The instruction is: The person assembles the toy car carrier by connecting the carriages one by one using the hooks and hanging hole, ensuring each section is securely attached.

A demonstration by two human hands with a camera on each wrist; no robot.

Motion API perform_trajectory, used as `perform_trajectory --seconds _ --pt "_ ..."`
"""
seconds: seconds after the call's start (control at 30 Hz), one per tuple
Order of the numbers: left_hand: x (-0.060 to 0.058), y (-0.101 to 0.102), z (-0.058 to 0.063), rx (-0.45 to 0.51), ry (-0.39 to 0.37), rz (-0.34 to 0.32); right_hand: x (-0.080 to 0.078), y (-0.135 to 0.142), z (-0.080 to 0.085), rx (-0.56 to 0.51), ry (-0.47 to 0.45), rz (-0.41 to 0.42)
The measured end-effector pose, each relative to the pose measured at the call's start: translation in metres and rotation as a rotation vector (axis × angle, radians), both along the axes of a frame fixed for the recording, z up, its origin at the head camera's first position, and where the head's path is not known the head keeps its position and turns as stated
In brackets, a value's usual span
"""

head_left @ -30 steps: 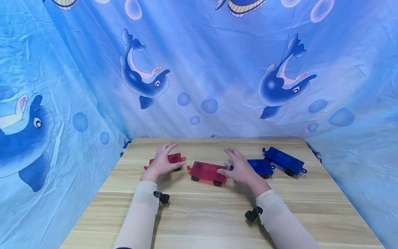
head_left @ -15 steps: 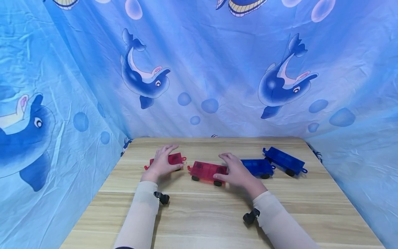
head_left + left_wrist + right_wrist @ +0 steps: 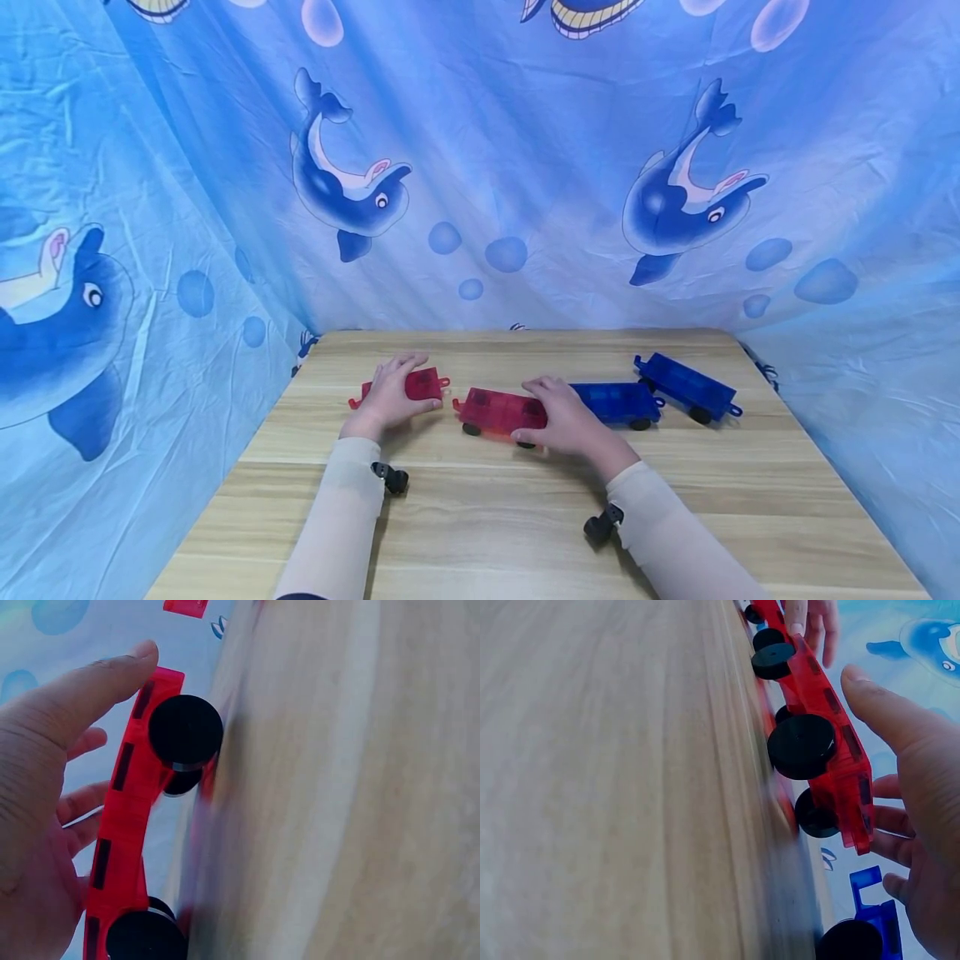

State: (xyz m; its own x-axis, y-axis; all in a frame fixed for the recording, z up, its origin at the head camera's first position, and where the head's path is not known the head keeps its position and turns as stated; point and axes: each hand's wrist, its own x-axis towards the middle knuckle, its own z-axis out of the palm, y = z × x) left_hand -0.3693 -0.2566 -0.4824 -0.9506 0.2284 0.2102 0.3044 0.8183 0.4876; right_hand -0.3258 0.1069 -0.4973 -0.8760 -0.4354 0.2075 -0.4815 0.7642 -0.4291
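In the head view my left hand (image 3: 390,396) is curved over a translucent red toy train wagon (image 3: 425,384) at the left. The left wrist view shows its thumb along the edge of that wagon (image 3: 124,802), the fingers loosely spread on the other side. My right hand (image 3: 566,417) spans the right end of a second red wagon (image 3: 498,412). In the right wrist view, a gap separates the thumb from this wagon (image 3: 829,712), and the fingers are beyond it. Both red wagons stand on black wheels, their facing hook and loop ends apart.
A blue wagon (image 3: 617,403) stands just right of my right hand, partly hidden by it. Another blue wagon (image 3: 690,385) sits slanted behind it. The wooden table (image 3: 480,517) has blue dolphin-print cloth (image 3: 517,192) around its back and sides.
My right hand has moved left and lowered over the right end of the second red wagon. My left hand's fingers have drawn in slightly. The wagons have not visibly moved.
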Motion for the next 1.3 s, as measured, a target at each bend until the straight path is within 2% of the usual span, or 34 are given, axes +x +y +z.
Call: perform_trajectory --seconds 0.23,0.37,0.63,0.83,1.3 --pt "-0.0033 -0.0037 -0.0066 -0.047 -0.04 0.022 0.0006 -0.0007 -0.0021 0.037 0.006 0.029" --pt "-0.0035 -0.0047 -0.0062 -0.065 -0.044 0.013 0.0007 -0.0012 -0.0048 0.071 0.007 0.022" --pt "-0.0009 -0.0053 -0.0058 -0.086 -0.05 0.032 0.0009 -0.0024 -0.0078 0.064 0.009 0.013" --pt "0.0018 -0.0048 -0.0029 -0.08 -0.058 0.035 0.0034 -0.0032 -0.0039 0.062 0.009 0.007" --pt "0.0028 -0.0077 0.0016 -0.003 -0.07 0.045 0.0041 -0.0054 -0.0004 0.072 0.009 -0.006"
